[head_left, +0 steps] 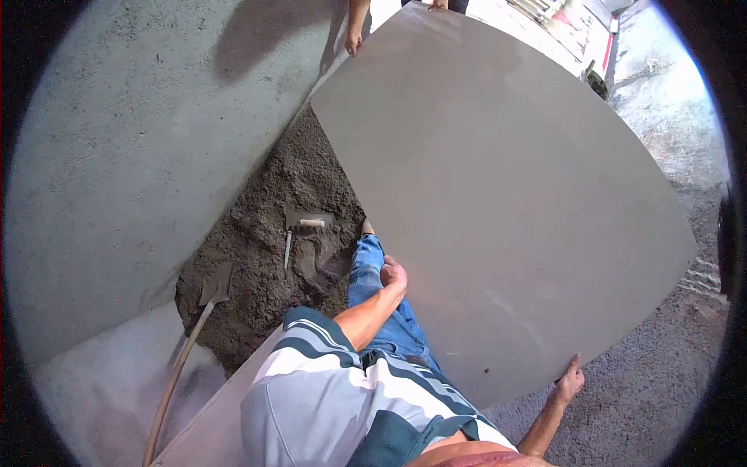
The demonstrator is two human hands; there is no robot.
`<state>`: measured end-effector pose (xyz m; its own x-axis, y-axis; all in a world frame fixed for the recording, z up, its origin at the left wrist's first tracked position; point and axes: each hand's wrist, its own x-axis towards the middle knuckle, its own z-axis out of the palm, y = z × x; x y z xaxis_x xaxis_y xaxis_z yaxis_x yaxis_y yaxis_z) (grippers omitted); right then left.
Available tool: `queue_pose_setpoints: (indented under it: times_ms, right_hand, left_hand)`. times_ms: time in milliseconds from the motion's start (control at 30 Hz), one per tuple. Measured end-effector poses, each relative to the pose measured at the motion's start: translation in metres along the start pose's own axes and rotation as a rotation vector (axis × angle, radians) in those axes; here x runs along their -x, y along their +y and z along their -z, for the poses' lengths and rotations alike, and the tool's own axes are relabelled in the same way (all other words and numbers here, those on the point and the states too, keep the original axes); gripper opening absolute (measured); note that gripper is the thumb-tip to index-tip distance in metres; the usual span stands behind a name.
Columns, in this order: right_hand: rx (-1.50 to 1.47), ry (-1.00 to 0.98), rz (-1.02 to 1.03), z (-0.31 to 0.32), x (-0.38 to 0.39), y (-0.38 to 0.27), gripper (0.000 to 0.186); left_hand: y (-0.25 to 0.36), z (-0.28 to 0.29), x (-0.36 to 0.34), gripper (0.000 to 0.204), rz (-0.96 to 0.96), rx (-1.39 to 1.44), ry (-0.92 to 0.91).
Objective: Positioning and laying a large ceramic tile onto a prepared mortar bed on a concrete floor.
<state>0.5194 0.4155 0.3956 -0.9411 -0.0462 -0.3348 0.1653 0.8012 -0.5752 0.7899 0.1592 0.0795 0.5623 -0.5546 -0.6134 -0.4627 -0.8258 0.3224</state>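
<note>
A large, thin grey slab (498,194) with a smooth face fills the middle and right of the view. My left hand (394,274) is closed at its left edge, close to my jeans. At the near right corner my right hand (572,381) grips the edge, thumb on top and the other fingers hidden under it. Beyond the far edge, another person's hand (354,43) holds the slab's far left side, and that person's second hand (438,5) shows at the top.
Dark, crumbly mortar or sand (264,194) lies along the concrete wall (132,156) to the left. On it rest a flat trowel (313,223), a slim light-handled tool (288,249) and a long-handled shovel (217,285). Rough grey ground (622,420) lies at the lower right.
</note>
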Motion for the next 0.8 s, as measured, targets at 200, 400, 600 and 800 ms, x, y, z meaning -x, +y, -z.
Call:
queue_pose_setpoints:
  times_ms: [200, 400, 600, 800]
  right_hand:
    - [-0.019, 0.048, 0.006, -0.001, -0.007, 0.009, 0.048]
    - [0.079, 0.039, 0.071, -0.002, 0.001, -0.009, 0.047]
    - [0.111, 0.081, 0.094, 0.004, -0.012, 0.002, 0.051]
    - [0.08, 0.153, 0.112, -0.001, -0.011, 0.006, 0.055]
  left_hand:
    - [0.002, 0.002, 0.001, 0.062, -0.008, -0.051, -0.02]
    - [0.001, -0.001, -0.003, 0.065, 0.042, -0.022, -0.114]
    - [-0.002, -0.011, -0.004, 0.061, 0.017, -0.074, -0.085]
    - [-0.008, -0.008, 0.004, 0.063, 0.022, 0.014, -0.108]
